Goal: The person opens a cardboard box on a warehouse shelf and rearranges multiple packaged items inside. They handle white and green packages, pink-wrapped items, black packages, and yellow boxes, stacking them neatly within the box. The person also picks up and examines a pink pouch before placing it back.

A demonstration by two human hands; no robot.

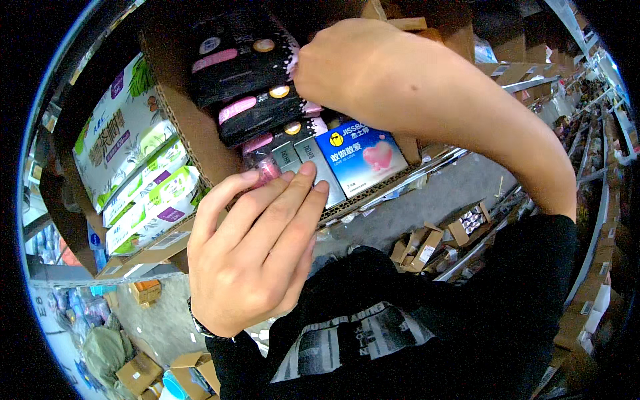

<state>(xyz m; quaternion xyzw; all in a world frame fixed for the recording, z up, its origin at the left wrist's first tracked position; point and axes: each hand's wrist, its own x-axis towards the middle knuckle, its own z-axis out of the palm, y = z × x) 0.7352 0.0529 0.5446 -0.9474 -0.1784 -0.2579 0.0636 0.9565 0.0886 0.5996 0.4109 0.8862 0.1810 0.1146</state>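
My left hand (247,260) stretches its fingers over the front of a cardboard box (175,100), fingertips touching narrow silver boxes (325,193) and a small pink item (265,168). My right hand (340,73) reaches in from the right, bent at the right end of stacked black packs (247,117) with pink labels; its fingertips and anything they hold are hidden. Right of the silver boxes lies a blue-and-white box (363,163) with a pink heart.
A neighbouring box (143,257) holds white-and-green packs (120,133). Long shelving (603,200) with cartons runs along the right. Below are a grey floor (407,190), open cartons (427,247), a green sack (107,350) and more boxes (140,373) at lower left.
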